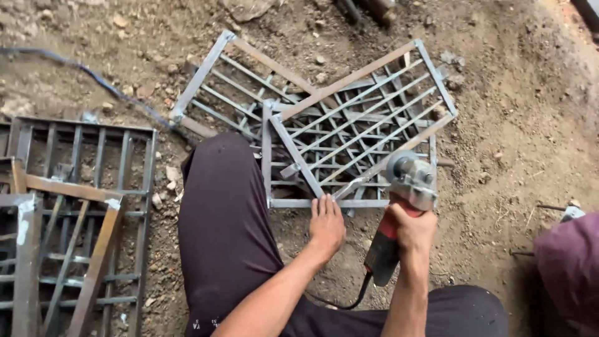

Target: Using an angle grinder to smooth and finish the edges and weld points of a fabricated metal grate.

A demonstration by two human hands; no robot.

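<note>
Dark metal grilles (75, 206) stacked at left, blue cable (93, 78) across dirt ground (518, 143), scattered stones (171, 173)

open-air welding yard: dirt ground (499, 125), steel grilles (349, 125)

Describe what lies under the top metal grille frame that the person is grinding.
Under the top grille frame lie at least two more grille frames, stacked crosswise on bare soil. How they touch beneath the bars is hidden. The left hand presses its lower edge.
</note>
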